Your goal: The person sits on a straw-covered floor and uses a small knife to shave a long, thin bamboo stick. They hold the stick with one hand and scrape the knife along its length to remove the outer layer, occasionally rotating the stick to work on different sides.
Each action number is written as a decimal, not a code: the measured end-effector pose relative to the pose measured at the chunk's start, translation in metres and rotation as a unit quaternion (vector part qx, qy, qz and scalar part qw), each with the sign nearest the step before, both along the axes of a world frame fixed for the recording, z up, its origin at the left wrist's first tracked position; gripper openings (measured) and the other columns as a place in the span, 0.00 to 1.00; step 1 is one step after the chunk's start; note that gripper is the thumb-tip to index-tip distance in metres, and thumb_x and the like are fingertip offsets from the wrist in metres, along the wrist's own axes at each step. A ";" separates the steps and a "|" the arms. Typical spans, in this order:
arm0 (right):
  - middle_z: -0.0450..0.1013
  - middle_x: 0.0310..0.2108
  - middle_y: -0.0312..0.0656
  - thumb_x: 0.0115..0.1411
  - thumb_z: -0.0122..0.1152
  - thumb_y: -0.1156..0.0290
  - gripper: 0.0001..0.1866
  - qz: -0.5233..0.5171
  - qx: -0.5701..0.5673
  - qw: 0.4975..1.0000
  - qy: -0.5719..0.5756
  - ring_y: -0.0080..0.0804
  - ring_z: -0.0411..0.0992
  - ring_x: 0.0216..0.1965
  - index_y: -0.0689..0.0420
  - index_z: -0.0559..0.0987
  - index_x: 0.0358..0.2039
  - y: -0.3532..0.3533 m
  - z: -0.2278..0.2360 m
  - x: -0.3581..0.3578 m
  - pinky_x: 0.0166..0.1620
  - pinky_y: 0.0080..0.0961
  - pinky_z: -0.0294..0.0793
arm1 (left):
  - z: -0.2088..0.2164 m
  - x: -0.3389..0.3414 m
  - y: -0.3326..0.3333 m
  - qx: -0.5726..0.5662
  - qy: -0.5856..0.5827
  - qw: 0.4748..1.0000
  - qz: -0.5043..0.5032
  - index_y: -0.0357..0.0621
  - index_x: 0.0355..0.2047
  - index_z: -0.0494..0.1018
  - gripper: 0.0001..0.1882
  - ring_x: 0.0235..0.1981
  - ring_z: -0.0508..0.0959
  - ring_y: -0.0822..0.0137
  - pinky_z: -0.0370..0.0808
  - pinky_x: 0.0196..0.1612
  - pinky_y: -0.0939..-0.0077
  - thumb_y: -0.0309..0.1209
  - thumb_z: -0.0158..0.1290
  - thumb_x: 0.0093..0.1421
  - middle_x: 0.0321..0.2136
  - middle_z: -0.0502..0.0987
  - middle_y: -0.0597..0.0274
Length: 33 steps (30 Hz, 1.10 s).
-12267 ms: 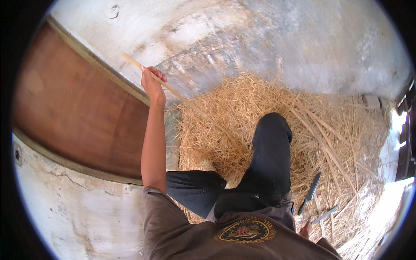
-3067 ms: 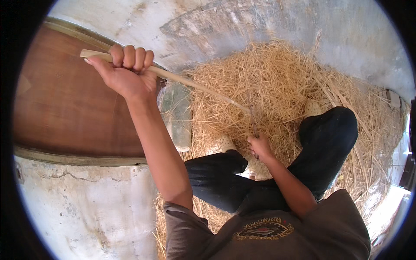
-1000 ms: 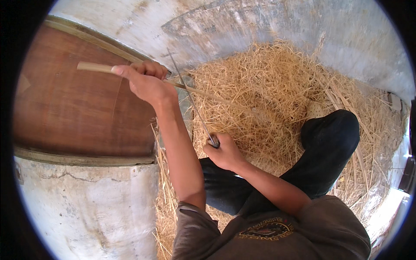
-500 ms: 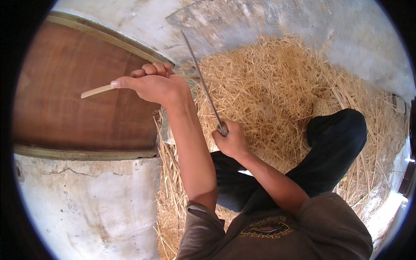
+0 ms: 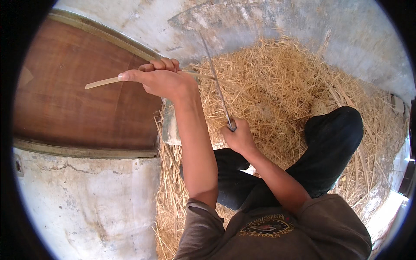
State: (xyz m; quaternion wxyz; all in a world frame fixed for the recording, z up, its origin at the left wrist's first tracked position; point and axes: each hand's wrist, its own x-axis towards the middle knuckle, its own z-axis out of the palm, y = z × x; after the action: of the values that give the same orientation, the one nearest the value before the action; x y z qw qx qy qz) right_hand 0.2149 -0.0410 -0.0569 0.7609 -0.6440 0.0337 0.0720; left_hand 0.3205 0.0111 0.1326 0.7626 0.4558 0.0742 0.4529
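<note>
My left hand point(image 5: 167, 82) is closed around a pale, thin strip point(image 5: 102, 82) that looks like split bamboo. One end sticks out to the left under my thumb, and the other runs right towards the blade. In my right hand point(image 5: 240, 138) is a long, narrow-bladed knife point(image 5: 221, 93), its tip pointing up and away. The blade crosses the strip just right of my left fist. Whether the edge is biting into the strip cannot be made out.
A heap of thin shavings point(image 5: 268, 82) covers the floor ahead and around my bent legs point(image 5: 331, 143). To the left are a brown wooden panel point(image 5: 82, 91) in a frame and a cracked whitewashed wall point(image 5: 86, 203). Another stained wall point(image 5: 303, 21) rises behind the heap.
Both hands have shifted a little to the right, carrying the strip and the knife along. The blade still crosses the strip.
</note>
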 end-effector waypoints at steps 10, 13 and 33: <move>0.68 0.14 0.47 0.50 0.58 0.69 0.11 0.020 -0.038 0.999 -0.032 0.33 0.66 0.16 0.67 0.76 0.26 -0.009 0.027 0.009 0.24 0.35 0.65 | 0.000 0.002 -0.008 0.013 0.016 1.000 -0.010 0.50 0.22 0.51 0.31 0.15 0.49 0.73 0.49 0.20 0.78 0.66 0.28 0.62 0.13 0.48 0.71; 0.67 0.13 0.43 0.51 0.56 0.70 0.10 -0.059 -0.044 0.997 -0.030 0.29 0.66 0.16 0.65 0.73 0.22 0.012 -0.035 0.023 0.22 0.32 0.65 | 0.007 0.007 -0.014 0.017 0.006 1.000 0.002 0.51 0.18 0.49 0.32 0.13 0.49 0.72 0.50 0.18 0.76 0.67 0.27 0.61 0.11 0.47 0.71; 0.61 0.12 0.30 0.55 0.56 0.73 0.08 0.024 0.105 0.984 0.140 0.20 0.56 0.08 0.57 0.68 0.22 0.003 -0.059 0.007 0.10 0.23 0.53 | 0.001 0.022 0.011 0.113 -0.032 0.927 -0.356 0.55 0.15 0.44 0.33 0.13 0.39 0.75 0.41 0.18 0.77 0.68 0.30 0.60 0.10 0.40 0.74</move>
State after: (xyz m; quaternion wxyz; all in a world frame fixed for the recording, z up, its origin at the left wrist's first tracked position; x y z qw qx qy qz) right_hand 0.2217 -0.0381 -0.1161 0.8102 -0.5446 0.1165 0.1829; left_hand 0.3420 0.0220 0.1339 0.8193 0.5205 -0.1689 0.1714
